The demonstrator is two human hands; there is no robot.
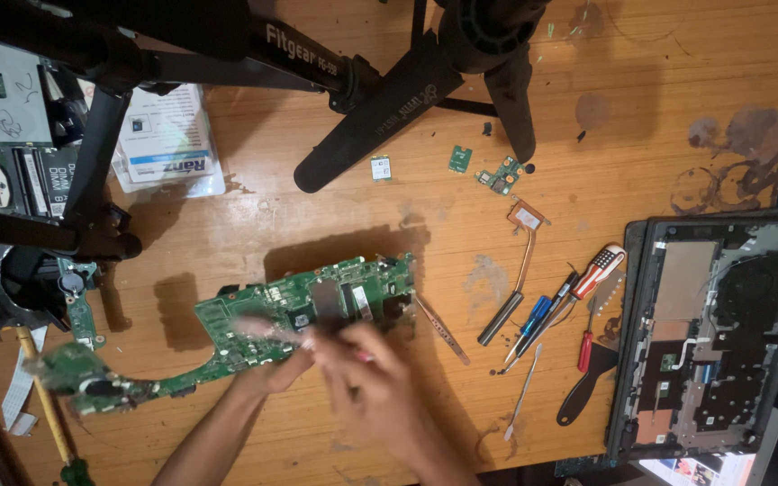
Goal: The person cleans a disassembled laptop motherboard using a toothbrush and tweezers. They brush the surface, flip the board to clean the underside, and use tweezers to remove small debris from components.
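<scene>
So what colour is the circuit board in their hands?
Green, seen in the head view: the circuit board.

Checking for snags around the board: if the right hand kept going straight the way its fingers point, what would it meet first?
The right hand, blurred, points up-left, so it would likely meet the green circuit board first, near the left hand; depth is unclear.

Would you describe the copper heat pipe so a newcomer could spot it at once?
Start at the opened laptop shell on the table's right side. Left of it lie the screwdrivers; just beyond them is the heat pipe, the only copper-coloured piece, a square plate trailing a thin curved tube.
</scene>
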